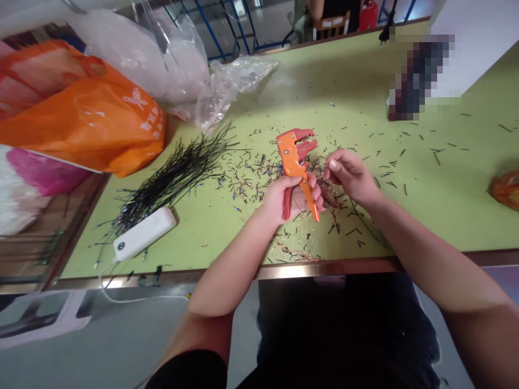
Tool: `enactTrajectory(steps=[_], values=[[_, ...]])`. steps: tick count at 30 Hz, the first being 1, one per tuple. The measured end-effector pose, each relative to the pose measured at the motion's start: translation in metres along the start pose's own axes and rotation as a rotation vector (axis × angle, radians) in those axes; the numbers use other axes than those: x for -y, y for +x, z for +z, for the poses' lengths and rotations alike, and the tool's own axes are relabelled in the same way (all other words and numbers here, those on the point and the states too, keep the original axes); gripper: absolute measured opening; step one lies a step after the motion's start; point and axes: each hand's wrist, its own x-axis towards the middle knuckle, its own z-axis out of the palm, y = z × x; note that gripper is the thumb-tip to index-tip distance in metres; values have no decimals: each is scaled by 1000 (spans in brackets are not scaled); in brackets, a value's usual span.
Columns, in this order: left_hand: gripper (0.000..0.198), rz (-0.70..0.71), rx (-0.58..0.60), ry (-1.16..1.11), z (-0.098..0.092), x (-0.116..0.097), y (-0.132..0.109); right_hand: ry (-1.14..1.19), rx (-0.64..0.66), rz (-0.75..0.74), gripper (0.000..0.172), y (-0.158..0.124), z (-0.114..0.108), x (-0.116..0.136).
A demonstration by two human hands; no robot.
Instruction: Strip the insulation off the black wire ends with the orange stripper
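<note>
My left hand [298,197] is wrapped round an orange and red wire stripper [288,154], its jaws pointing up and away and parted. To its right, my right hand [351,175] has its thumb and fingertips pinched together, apart from the stripper. A thin black wire [363,220] with a blue end trails from beneath this hand towards the table's front edge; its upper part is hidden by the fingers. Below both hands lie heaps of black insulation scraps and copper strands [334,197]. Left of them rests a bundle of long black wires [178,170], several with blue ends.
A white power bank [145,233] with a cable lies by the bundle. An orange bag [89,108] and clear plastic bags [162,59] fill the back left. A white box-like object [478,43] stands at the back right, an orange packet [506,190] at the right. A person sits beyond the table.
</note>
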Motion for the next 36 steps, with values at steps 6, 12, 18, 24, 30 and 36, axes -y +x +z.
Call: enactTrajectory(steps=[6, 12, 18, 24, 30, 36], values=[[34, -59, 153, 92, -4, 12, 2, 113, 105, 69, 34, -7, 9, 2], [35, -65, 213, 77, -11, 13, 5, 130, 56, 62, 29, -10, 11, -3], [35, -81, 237, 42, -11, 13, 3, 113, 15, 38, 26, -10, 14, -3], [32, -82, 204, 37, -7, 15, 1, 27, -23, -16, 27, -10, 18, -2], [30, -65, 182, 41, -3, 17, 3, -16, -33, -23, 29, -11, 19, -4], [32, -27, 58, 78, 3, 19, 5, -25, -16, -32, 31, -10, 19, -7]])
